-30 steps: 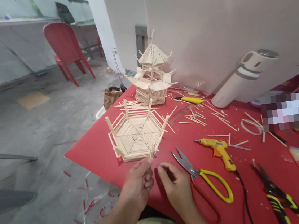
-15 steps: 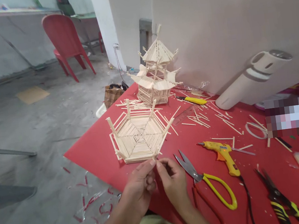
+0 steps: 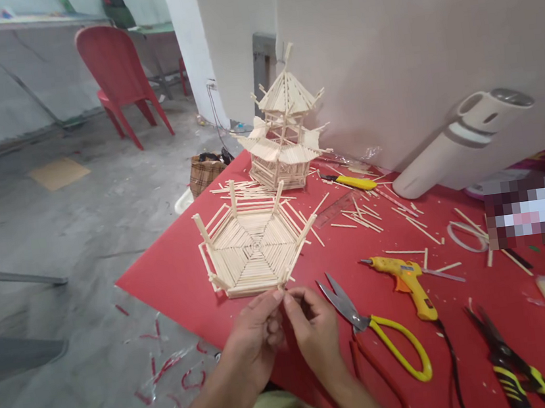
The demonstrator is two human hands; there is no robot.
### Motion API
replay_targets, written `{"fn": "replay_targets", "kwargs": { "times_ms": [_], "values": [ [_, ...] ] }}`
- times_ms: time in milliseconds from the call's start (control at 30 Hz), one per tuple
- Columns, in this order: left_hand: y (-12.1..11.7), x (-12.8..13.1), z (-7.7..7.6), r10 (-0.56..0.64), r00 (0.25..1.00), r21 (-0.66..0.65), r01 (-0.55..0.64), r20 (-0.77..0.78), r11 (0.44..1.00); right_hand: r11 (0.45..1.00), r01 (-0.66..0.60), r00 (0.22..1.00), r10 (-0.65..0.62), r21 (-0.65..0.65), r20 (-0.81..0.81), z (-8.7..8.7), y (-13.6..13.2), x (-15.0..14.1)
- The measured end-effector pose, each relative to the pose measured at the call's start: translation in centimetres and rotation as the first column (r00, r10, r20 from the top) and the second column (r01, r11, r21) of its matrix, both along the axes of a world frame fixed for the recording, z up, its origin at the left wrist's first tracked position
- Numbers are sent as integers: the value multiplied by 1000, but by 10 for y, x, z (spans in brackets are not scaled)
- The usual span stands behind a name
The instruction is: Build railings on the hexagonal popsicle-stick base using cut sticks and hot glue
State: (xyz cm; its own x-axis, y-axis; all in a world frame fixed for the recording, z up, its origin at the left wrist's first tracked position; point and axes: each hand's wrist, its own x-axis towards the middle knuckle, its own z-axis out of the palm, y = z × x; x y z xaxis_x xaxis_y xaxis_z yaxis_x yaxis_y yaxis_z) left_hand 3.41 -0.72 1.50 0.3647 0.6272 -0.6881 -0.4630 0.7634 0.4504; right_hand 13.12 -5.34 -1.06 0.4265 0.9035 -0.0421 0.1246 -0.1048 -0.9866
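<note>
A six-sided base of pale wooden sticks (image 3: 252, 246), with upright corner posts, lies on the red table in front of me. At its near right corner, my left hand (image 3: 255, 335) is closed with thumb and fingertips pinched against a short corner post. Facing it, my right hand (image 3: 314, 331) pinches the same spot, its other fingers curled. The fingertips of both hands nearly meet and hide the lower part of the post. Scissors (image 3: 359, 319) with one yellow and one red handle lie beside my right hand, blades open.
Behind the base stands a stick pagoda (image 3: 283, 130). A yellow glue gun (image 3: 405, 277), a yellow cutter knife (image 3: 356, 182), black-and-yellow shears (image 3: 504, 354) and loose sticks (image 3: 361, 216) lie to the right. A white tumbler (image 3: 463, 141) leans against the wall. A red chair (image 3: 117, 71) stands farther off.
</note>
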Motion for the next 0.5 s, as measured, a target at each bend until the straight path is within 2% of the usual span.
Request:
{"fn": "replay_targets", "kwargs": {
  "times_ms": [500],
  "values": [
    [2, 0, -1, 7, 1000, -10, -7, -2, 1000, 1000, 6, 1000, -6, -1, 2, 0, 0, 0]
  ]
}}
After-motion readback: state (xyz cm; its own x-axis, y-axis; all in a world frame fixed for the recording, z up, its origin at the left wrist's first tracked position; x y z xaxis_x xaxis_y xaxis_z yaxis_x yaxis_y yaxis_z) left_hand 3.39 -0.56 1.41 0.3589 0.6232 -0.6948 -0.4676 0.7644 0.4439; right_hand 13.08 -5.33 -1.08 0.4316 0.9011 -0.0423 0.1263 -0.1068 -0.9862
